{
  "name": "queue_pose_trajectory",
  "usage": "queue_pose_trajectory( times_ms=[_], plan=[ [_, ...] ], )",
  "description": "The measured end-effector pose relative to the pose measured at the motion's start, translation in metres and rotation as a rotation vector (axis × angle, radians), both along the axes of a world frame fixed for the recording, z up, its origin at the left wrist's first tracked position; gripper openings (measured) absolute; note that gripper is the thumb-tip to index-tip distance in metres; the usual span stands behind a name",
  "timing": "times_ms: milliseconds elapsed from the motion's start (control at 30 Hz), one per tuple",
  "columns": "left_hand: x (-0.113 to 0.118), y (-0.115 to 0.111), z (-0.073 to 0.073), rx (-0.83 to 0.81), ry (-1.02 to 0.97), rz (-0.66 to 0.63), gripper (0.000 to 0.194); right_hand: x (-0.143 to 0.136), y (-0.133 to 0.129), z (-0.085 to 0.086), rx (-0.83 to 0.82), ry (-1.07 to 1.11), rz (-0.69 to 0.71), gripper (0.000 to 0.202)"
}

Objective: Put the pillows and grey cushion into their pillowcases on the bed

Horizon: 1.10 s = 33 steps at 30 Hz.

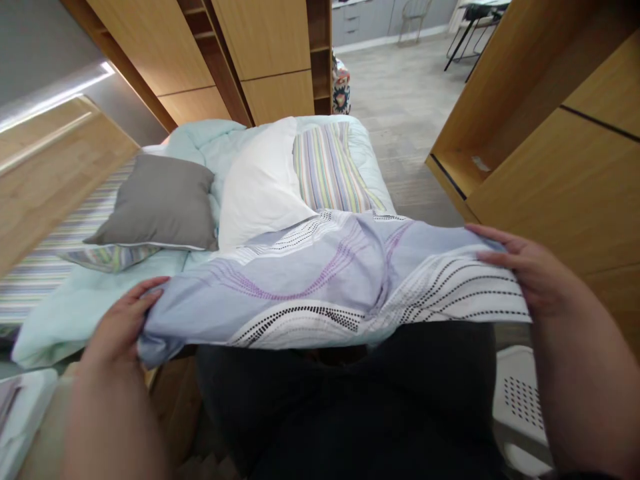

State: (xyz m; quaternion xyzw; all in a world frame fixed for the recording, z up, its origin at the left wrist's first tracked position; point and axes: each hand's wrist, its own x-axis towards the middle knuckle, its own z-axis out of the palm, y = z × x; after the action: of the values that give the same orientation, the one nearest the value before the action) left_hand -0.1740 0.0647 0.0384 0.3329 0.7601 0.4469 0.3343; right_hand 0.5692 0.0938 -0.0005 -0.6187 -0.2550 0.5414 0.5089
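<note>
Hiding, head view: the patterned cloth [300,283] covers part of a white pillow [260,183]; fingers beneath it unseen.
Cloth look: lavender and white, creased, purple and black dotted curves.
Grip: left hand [120,320], right hand [537,267] clamped on opposite ends.
Place: stretched above dark clothing [350,413].

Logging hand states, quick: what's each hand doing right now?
Left hand: closed, holding the patterned cloth by one end.
Right hand: closed, holding the other end.

Item count, by kind

Hands: 2; left hand [117,320] at 8 o'clock, right hand [533,270] at 3. Patterned cloth [320,280]: 1, centre. Grey cushion [160,203]: 1, 9–10 o'clock. White pillow [263,183]: 1, 10–11. Striped pillow [327,170] beside it: 1, 12.
</note>
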Motion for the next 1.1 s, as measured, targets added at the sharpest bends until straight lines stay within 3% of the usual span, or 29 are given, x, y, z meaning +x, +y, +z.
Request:
queue_pose_trajectory(
  times_ms=[67,167,233,300,400,500,600,667,733,833,900,967,1033,1100],
  plan=[
    [-0.001,-0.002,-0.050,-0.133,-0.118,0.003,0.085,-0.006,-0.003,-0.047,-0.149,-0.028,0.097,0.093],
    [0.000,-0.004,-0.114,-0.198,-0.104,-0.019,0.069,-0.015,-0.002,-0.111,-0.245,-0.262,0.212,0.081],
    [-0.002,-0.009,-0.146,-0.206,-0.032,-0.043,0.057,-0.014,-0.002,-0.144,-0.218,-0.515,0.262,0.068],
    [-0.010,-0.015,-0.165,-0.216,0.078,-0.089,0.053,-0.006,-0.005,-0.169,-0.130,-0.740,0.325,0.060],
    [-0.023,-0.025,-0.171,-0.352,0.337,-0.263,0.058,0.011,-0.020,-0.187,-0.011,-1.013,0.536,0.061],
    [-0.011,-0.032,-0.153,-0.344,0.761,-0.381,0.056,0.018,-0.034,-0.178,-0.028,-1.279,0.798,0.062],
    [0.052,-0.021,-0.131,0.014,1.075,-0.382,0.061,-0.012,-0.022,-0.151,0.088,-1.481,0.837,0.061],
    [0.112,-0.001,-0.130,0.175,1.120,-0.459,0.067,-0.055,0.002,-0.139,0.300,-1.514,0.750,0.060],
    [0.165,0.024,-0.148,0.180,1.143,-0.603,0.067,-0.108,0.027,-0.146,0.480,-1.461,0.678,0.063],
    [0.201,0.062,-0.197,-0.055,1.118,-0.698,0.073,-0.171,0.048,-0.190,0.483,-1.482,0.725,0.064],
    [0.198,0.079,-0.229,-0.215,1.072,-0.689,0.075,-0.190,0.049,-0.225,0.426,-1.504,0.745,0.063],
    [0.187,0.089,-0.248,-0.282,1.045,-0.667,0.076,-0.192,0.047,-0.251,0.414,-1.522,0.719,0.064],
    [0.177,0.090,-0.253,-0.287,1.034,-0.673,0.076,-0.185,0.045,-0.264,0.437,-1.530,0.701,0.065],
    [0.173,0.083,-0.249,-0.253,1.048,-0.671,0.075,-0.179,0.046,-0.267,0.459,-1.530,0.711,0.065]
  ],
)
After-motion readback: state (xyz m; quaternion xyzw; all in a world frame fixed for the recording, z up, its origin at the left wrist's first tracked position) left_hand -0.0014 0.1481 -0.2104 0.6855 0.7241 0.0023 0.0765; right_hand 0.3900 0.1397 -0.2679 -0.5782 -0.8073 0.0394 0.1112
